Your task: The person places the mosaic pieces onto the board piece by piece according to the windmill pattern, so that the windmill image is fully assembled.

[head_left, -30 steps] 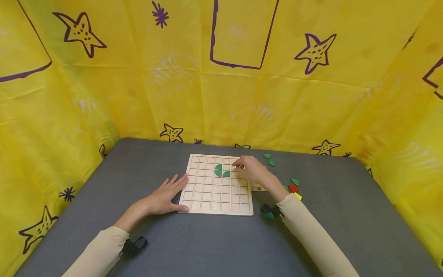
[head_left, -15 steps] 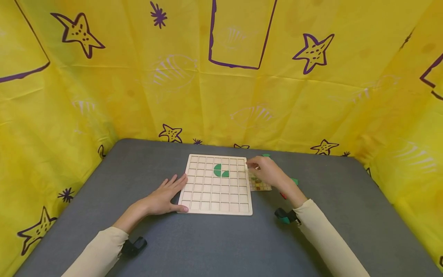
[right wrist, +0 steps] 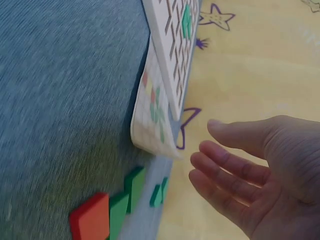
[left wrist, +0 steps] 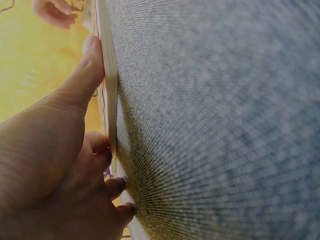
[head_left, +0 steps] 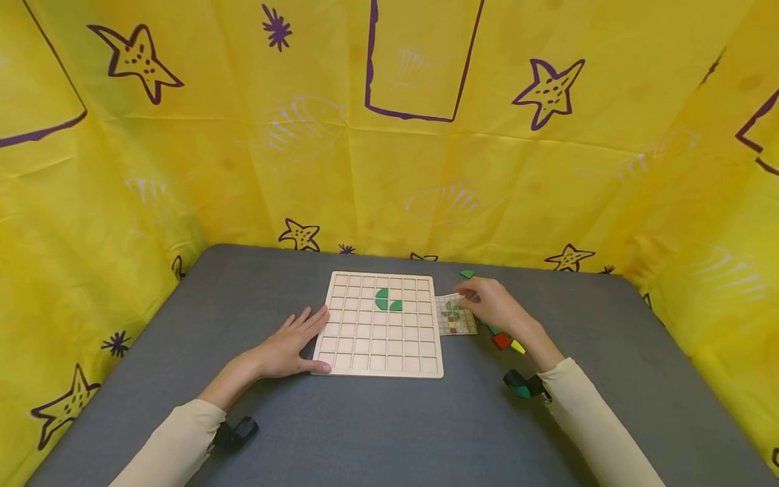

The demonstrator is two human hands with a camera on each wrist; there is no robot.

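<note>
My left hand (head_left: 289, 348) rests against the left edge of a pale wooden grid board (head_left: 365, 345), fingers spread, thumb (left wrist: 85, 70) on the near left corner. Several green quarter-circle tiles lie in the board's upper middle cells, among them a lower-right tile (head_left: 395, 306). My right hand (head_left: 493, 304) hovers past the board's right side, above the corner of a printed pattern card (head_left: 447, 328). In the right wrist view its fingers are loosely bent, apart from the thumb, and hold nothing. The card's left side lies against or under the board; I cannot tell which.
Loose tiles lie right of the card: a red one (head_left: 502, 341), a yellow one (head_left: 518, 347) and green ones (right wrist: 134, 187). Another green tile (head_left: 466, 274) lies near the table's back edge. Yellow patterned cloth (head_left: 389, 169) hangs behind the grey table (head_left: 341, 433).
My right hand has moved right, from above the board to above the card and the loose tiles, uncovering more of the card. My left hand stays on the board's edge.
</note>
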